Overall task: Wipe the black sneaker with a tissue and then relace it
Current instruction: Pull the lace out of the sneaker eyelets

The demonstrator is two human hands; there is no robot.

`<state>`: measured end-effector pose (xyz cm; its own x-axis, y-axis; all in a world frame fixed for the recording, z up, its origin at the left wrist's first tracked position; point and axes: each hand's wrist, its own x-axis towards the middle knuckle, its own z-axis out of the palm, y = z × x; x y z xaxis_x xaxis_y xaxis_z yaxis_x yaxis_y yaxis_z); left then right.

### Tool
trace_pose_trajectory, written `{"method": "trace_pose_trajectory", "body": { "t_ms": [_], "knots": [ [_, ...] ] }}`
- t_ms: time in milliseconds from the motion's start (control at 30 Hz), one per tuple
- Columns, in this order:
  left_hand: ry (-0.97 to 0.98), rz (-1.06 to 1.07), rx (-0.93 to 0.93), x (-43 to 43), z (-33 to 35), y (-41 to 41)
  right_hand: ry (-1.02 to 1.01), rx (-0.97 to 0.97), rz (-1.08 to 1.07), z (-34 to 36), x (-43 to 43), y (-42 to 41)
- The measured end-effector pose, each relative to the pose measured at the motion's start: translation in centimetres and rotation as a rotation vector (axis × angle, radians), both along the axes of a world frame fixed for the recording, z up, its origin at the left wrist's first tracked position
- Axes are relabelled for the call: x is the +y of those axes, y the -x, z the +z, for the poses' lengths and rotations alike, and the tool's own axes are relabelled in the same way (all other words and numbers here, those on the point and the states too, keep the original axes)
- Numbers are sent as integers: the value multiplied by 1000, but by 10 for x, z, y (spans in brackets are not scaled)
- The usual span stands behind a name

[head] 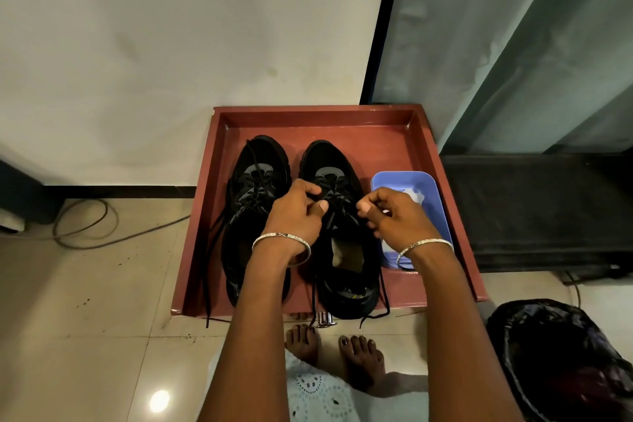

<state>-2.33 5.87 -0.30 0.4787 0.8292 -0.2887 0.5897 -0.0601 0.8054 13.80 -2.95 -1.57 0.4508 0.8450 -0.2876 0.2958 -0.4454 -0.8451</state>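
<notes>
**Both hands at the laces of the right-hand sneaker**

Forearms reach down from the bottom of the view, each wrist ringed by a silver bangle, to a pair of black sneakers. The left hand [297, 212] is curled over the lace area of the right-hand sneaker [342, 236], fingers folded with the thumb pressed toward them, pinched together on the black lace [330, 197] near the middle eyelets. The right hand [394, 217] mirrors it on the shoe's other side, thumb and forefinger closed together on the lace, though the lace between the fingertips is too dark to make out clearly.

That sneaker stands toe away from the person, its tongue open and a pale insole showing inside. Its lace ends trail off the near edge and hang down toward the floor. Just beside it on the left stands the left-hand sneaker [255, 202], also toe away, with long loose laces draped over the near left rim.

Both shoes rest in a shallow reddish-brown tray [394, 128]. A light-blue plastic tub [404, 180] sits in the tray just right of the handled shoe, with white tissue [412, 197] inside, partly hidden by the right hand.

Bare feet [335, 349] stand on the tiled floor below the tray, and a black bag-lined bin [555, 356] stands at lower right.
</notes>
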Motion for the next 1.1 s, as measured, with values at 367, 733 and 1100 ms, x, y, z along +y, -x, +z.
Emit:
{"method": "trace_pose_trajectory", "body": {
  "t_ms": [367, 733, 1100],
  "knots": [
    [224, -13, 57, -1, -3, 4, 333, 55, 139, 13, -29, -7],
    [235, 32, -55, -3, -5, -7, -92, 491, -148, 51, -37, 3],
    [134, 42, 128, -32, -1, -16, -404, 514, -257, 171, -24, 9]
  ]
}}
